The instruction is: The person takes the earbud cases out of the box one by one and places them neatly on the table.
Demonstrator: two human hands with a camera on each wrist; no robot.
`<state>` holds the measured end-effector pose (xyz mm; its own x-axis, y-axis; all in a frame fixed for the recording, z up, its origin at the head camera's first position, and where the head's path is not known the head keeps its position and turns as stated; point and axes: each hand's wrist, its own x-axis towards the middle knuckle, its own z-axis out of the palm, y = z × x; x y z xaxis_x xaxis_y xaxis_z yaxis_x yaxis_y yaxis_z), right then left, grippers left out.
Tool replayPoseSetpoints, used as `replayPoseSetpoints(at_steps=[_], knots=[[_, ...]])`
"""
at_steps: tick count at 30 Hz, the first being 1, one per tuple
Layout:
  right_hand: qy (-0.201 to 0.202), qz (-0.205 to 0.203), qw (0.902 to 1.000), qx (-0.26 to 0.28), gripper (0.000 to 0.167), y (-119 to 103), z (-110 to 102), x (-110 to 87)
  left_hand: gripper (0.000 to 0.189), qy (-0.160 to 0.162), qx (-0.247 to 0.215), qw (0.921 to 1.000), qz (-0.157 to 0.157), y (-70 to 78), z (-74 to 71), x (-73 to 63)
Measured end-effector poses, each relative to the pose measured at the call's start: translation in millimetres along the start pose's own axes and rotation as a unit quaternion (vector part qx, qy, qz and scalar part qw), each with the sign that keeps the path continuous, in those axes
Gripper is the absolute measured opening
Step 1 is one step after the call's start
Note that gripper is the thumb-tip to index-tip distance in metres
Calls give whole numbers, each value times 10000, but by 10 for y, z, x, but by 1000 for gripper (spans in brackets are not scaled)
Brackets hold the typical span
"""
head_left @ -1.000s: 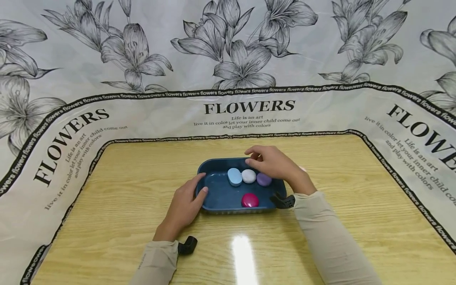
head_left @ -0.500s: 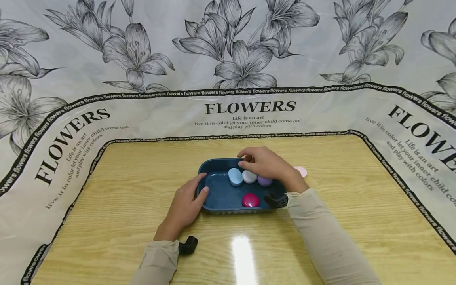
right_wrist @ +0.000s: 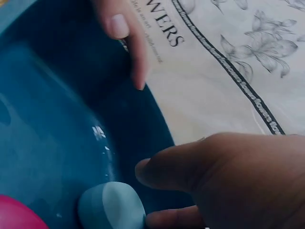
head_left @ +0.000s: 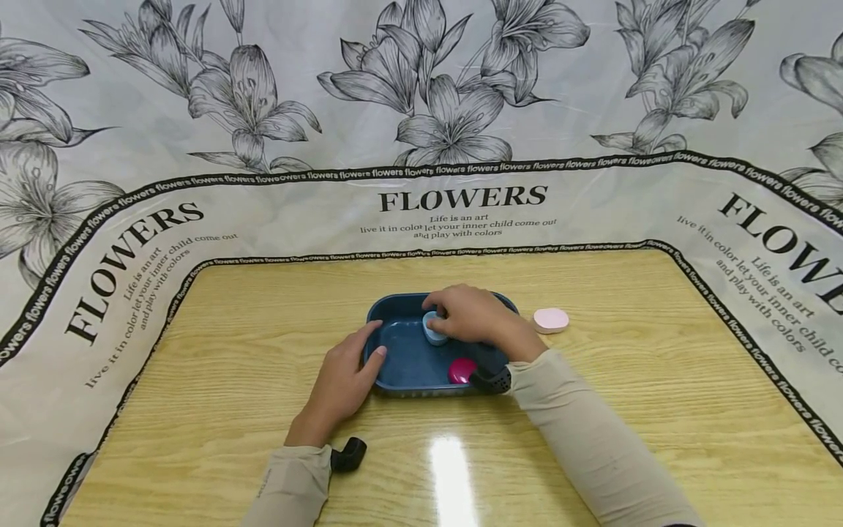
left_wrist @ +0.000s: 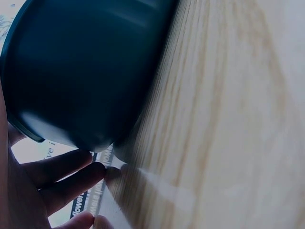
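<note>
Blue box, left end: your left hand rests over the rim, fingers extended. Past the magenta piece, the light-blue piece lies inside, at the left-pointing fingertips of your right hand, the nearer one; whether they pinch it, I can't tell.

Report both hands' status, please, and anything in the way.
Left hand at left end of blue tray. Right hand over light-blue piece, grip unclear. Nothing seen in the way.

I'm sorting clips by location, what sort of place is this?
Probably a tabletop staged for recording: a wood-grain table, a lily-print FLOWERS sheet bordering it, and a black device worn at each wrist.
</note>
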<state>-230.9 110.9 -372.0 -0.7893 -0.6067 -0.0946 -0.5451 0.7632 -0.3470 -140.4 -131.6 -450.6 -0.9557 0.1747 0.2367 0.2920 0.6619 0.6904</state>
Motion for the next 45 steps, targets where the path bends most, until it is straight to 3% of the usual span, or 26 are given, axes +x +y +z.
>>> replayPoseSetpoints(at_steps=[9,21,45], knots=[[-50,64,9975,-706,38,-77,63,15,50,-10,3,10000,37,5,-2,8],[-201,-314,9974,-617,36,-138,132,55,50,-53,18,10000,-18,7,-10,6],[-763,97,9914,-1055,51,-208,149,72,49,12,36,9999,99,-9,-1,12]])
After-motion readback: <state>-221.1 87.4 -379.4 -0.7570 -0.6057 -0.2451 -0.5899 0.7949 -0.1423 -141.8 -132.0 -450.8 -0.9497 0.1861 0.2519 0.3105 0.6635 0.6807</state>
